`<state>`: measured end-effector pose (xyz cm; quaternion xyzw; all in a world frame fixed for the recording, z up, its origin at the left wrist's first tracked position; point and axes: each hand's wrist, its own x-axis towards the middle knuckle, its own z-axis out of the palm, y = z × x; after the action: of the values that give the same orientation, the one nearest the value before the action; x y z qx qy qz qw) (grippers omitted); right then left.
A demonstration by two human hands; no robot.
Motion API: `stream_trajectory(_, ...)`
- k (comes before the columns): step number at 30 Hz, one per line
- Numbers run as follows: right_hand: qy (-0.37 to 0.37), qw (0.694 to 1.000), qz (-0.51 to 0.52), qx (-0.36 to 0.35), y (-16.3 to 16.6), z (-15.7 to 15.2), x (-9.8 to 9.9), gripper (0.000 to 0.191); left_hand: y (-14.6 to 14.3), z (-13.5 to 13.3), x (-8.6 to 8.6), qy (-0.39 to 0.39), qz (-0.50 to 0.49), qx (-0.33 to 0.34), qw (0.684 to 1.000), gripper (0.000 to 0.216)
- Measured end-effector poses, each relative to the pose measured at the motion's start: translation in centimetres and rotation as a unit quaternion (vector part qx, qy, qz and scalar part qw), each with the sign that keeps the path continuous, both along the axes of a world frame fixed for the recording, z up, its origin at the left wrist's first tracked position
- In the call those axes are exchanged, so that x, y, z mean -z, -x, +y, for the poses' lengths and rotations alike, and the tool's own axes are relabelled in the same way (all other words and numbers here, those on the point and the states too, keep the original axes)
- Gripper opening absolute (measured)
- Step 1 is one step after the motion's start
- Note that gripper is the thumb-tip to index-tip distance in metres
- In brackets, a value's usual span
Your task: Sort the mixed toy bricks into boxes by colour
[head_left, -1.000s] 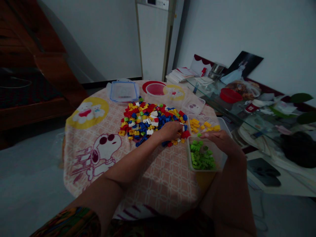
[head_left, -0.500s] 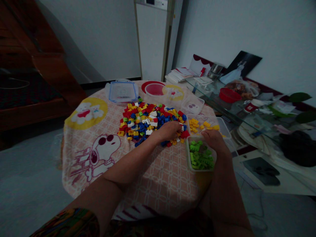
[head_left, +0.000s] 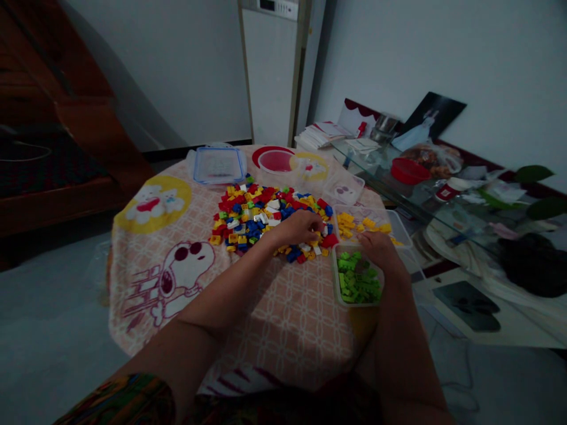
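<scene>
The left hand's (head_left: pixel 301 227) fingers curl down into the right, near edge of the pile of mixed toy bricks (head_left: pixel 252 212); whether they pinch a brick cannot be told. Its forearm slants in from the near left across the cartoon-dog tablecloth (head_left: pixel 287 313). The right hand (head_left: pixel 376 248) lies palm down on the far rim of the green-brick tub (head_left: pixel 335 283), fingers loosely bent, grip unclear. A second ago this hand lay further right, fingers stretched leftward over the tub; the left hand has stayed at the pile. The tub holds green bricks (head_left: pixel 357 286). Just beyond it, a clear tub (head_left: pixel 398 227) holds yellow bricks (head_left: pixel 354 223). Farther off lie a blue-edged lid (head_left: pixel 217 165) and a red lid (head_left: pixel 274 159).
</scene>
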<state>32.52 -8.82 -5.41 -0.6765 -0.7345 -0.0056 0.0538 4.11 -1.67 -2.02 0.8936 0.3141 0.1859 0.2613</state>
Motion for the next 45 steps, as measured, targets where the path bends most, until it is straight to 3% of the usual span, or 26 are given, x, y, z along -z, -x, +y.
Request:
stream_trajectory(8,-0.011,1.0,0.015,0.003,0.3,-0.1,-0.1,0.033,-2.9,-0.7,2.4,0.139,-0.237,-0.049,0.96,0.026)
stream_trajectory(12,-0.006,1.0,0.021,0.004,0.4,-0.1,-0.1,0.035,-4.6,-2.0,3.2,0.168,-0.262,-0.078,0.947,0.032)
stream_trajectory(16,-0.009,1.0,0.014,-0.005,0.4,-0.1,-0.1,0.035,-4.5,-2.3,2.9,0.154,-0.254,-0.016,0.955,0.046)
stream_trajectory(18,-0.011,1.0,0.016,-0.012,0.3,-0.1,-0.1,0.034,-3.7,-1.7,2.3,0.118,-0.247,-0.019,0.962,0.047)
stream_trajectory(25,-0.004,1.0,0.019,-0.011,0.3,-0.2,-0.5,0.035,-0.3,1.1,1.1,0.01,-0.173,-0.168,0.97,0.03)
stream_trajectory(29,-0.014,1.0,0.012,-0.012,0.5,-0.2,-0.5,0.034,-0.6,0.7,0.9,-0.037,-0.111,-0.137,0.984,0.024)
stream_trajectory(34,-0.015,1.0,0.008,-0.009,0.5,-0.3,-0.5,0.033,-1.7,-0.7,0.7,-0.071,0.059,-0.071,0.993,0.017)
stream_trajectory(37,-0.017,1.0,0.003,-0.011,0.4,-0.3,-0.5,0.033,-2.2,-1.5,1.0,-0.089,0.127,-0.069,0.986,0.017)
stream_trajectory(45,-0.012,1.0,0.014,-0.02,0.1,-0.2,-0.2,0.032,-3.3,-3.1,1.2,-0.125,0.195,-0.091,0.969,0.024)
